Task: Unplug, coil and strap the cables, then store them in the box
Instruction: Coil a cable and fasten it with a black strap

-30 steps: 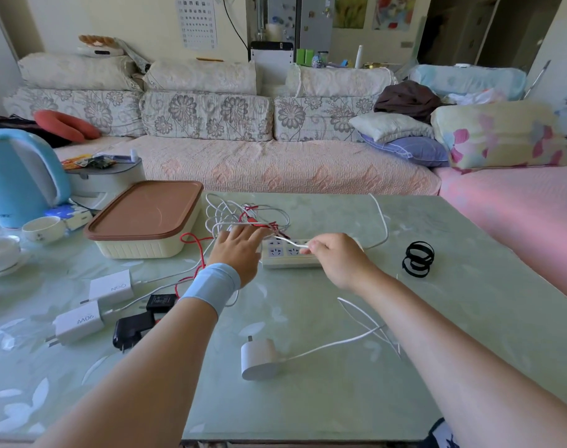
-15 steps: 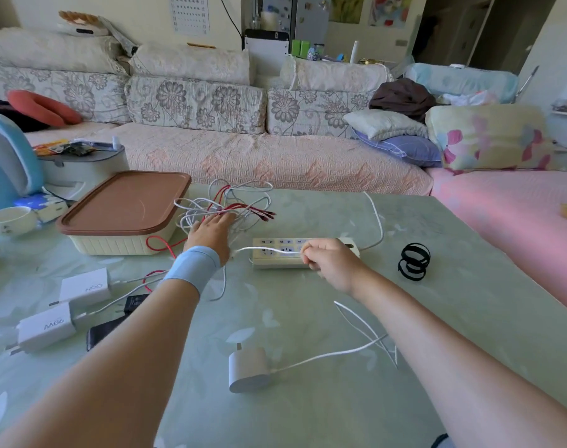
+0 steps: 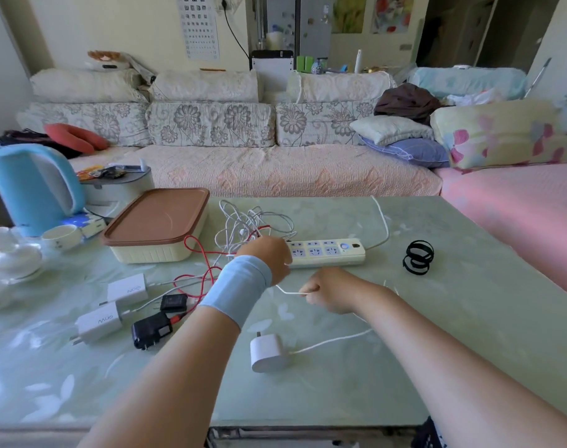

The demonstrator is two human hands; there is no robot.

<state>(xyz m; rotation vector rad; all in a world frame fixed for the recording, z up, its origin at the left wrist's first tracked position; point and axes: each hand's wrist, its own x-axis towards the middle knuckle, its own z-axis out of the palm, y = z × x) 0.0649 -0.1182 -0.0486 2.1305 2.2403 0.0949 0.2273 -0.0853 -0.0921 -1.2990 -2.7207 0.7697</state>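
The right hand (image 3: 329, 290) is closed into a fist just in front of the power strip (image 3: 327, 252), its thumb and fingers pinching a thin white cable (image 3: 288, 292). That cable runs left from the fist toward the underside of the left hand (image 3: 269, 257), which wears a pale blue wristband (image 3: 235, 291). The left hand sits at the left end of the power strip, at the near edge of a tangle of white and red cables (image 3: 248, 223). Only its back shows, so I cannot tell whether its fingers hold anything.

The power strip lies lengthwise on the green tabletop (image 3: 340, 392), its own white cord curving away behind it. The tangle lies between the strip and the box (image 3: 152, 252), a cream tub shut with a brown lid (image 3: 159, 218), at the left rear. Right of the strip, well apart from it, lie the black straps (image 3: 418, 257).

Nearer the camera a white charger plug (image 3: 267, 352) rests on its side, its lead trailing right under the right forearm. To the left lie two white adapters (image 3: 128, 288) (image 3: 98, 322) and two black adapters (image 3: 151, 329) (image 3: 173, 302), with red and white leads running back toward the tangle. At the far left stand a blue kettle (image 3: 33, 185) and a small cup (image 3: 60, 236). A floral sofa (image 3: 275, 176) runs behind the tabletop.
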